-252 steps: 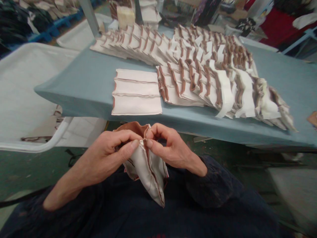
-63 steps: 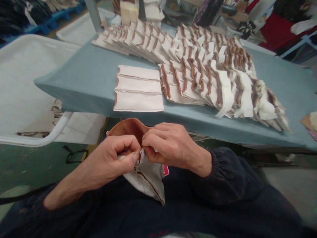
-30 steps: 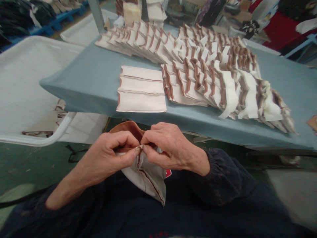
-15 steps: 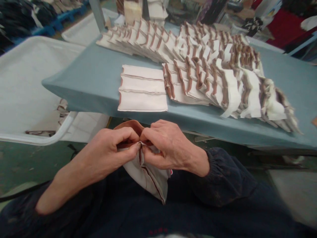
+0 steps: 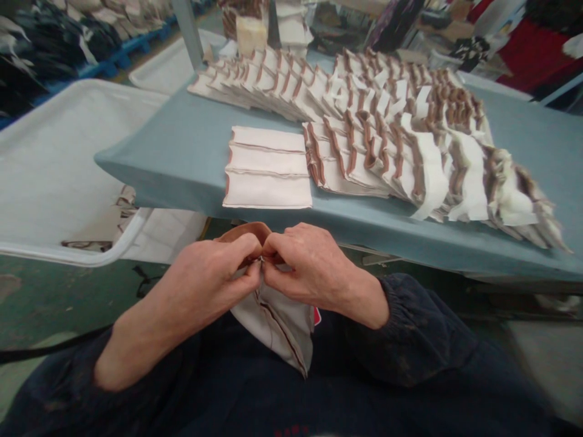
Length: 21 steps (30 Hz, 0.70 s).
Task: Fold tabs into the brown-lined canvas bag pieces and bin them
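A pale fabric piece with a brown lining (image 5: 282, 321) hangs over my lap, its dark-edged seam running down to a pointed lower corner. My left hand (image 5: 218, 267) pinches its top edge between thumb and forefinger. Right beside it, thumb to thumb, my right hand (image 5: 314, 267) pinches the same edge. The fingertips meet at the seam and hide the spot between them. Beyond my hands, a flat pale piece with three panels (image 5: 268, 176) lies at the front of the blue-covered table (image 5: 159, 145).
Overlapping rows of similar pale and brown pieces (image 5: 364, 152) cover much of the table, some with white strips (image 5: 430, 176). A large white tub (image 5: 54, 158) stands at the left. A metal post (image 5: 186, 33) rises behind the table.
The view has shifted slightly, so the table and tub appear further right and lower. Both hands keep their pinch on the fabric, and the left hand's fingers have curled slightly. A red tag shows more beside the fabric.
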Tool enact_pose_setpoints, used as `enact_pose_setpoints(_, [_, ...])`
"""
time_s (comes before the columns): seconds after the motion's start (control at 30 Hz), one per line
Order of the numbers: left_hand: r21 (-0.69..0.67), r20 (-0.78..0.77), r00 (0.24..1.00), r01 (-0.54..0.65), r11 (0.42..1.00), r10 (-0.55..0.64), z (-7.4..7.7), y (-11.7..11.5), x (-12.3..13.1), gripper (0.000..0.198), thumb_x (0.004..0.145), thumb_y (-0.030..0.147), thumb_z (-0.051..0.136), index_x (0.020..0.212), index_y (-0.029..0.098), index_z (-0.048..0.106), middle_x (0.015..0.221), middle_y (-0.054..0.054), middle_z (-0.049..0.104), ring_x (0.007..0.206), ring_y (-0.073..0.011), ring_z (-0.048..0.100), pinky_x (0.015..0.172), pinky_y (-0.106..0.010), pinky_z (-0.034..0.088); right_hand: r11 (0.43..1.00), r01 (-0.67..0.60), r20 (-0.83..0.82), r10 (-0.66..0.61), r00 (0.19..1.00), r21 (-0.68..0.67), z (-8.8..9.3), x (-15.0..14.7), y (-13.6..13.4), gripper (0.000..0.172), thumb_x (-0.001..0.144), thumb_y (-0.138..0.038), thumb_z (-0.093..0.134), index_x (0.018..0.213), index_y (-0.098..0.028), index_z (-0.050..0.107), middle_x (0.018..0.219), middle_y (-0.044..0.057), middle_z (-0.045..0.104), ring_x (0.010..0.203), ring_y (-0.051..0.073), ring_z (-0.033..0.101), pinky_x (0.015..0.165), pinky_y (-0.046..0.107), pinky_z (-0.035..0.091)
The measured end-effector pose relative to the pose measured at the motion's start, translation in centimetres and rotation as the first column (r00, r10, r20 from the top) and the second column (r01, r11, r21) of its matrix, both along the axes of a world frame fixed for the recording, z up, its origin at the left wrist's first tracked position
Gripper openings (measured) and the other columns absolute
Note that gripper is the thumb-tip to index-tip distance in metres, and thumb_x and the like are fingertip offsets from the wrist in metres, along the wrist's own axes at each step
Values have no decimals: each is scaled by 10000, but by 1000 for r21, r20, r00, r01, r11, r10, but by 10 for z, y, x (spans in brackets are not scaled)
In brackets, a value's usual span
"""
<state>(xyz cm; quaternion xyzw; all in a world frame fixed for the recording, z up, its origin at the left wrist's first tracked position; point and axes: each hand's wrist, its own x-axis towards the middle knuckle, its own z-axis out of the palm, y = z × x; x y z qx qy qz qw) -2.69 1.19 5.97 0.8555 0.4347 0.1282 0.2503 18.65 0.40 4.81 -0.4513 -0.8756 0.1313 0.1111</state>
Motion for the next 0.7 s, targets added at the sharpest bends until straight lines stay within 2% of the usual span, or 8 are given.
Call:
enact_pose_setpoints(0.2, [95,114,992,43,995,-53,0,0,-2,180,920,224,506,742,237,528,601,66,520,519,-119,479,568,-283,305,993,-95,-149,83,985,-75,2,1,2,143,970,-262,602,1033,-185,704,966,83,823,816,227,705,699,348,362])
enact_pose_setpoints(0.4, [251,252,965,6,968,-72,-2,-4,-3,216,909,133,519,710,217,530,613,91,474,516,-76,409,539,-245,287,986,-150,-236,130,963,-67,5,1,7,121,945,-295,559,869,-218,611,762,16,682,690,176,550,660,330,286])
enact_pose_setpoints(0.47, [222,305,949,10,975,-79,-2,-4,-3,208,914,129,525,725,214,538,638,91,497,525,-70,421,533,-227,302,981,-165,-271,132,953,-99,10,3,9,141,932,-307,553,818,-225,563,700,-15,594,644,152,461,648,322,260])
enact_pose_setpoints(0.57, [110,349,935,30,993,-67,-1,-2,-3,160,947,154,553,809,205,617,698,81,581,556,-70,494,532,-207,338,965,-177,-342,104,934,-191,17,7,12,176,915,-298,539,760,-236,484,636,-64,439,601,122,345,634,308,240])
enact_pose_setpoints(0.7, [-2,345,936,74,997,-69,1,3,-2,123,975,193,571,885,206,654,717,88,607,552,-71,505,511,-210,329,947,-154,-371,39,928,-284,23,11,14,211,890,-280,536,723,-241,413,631,-83,328,598,107,268,627,309,227])
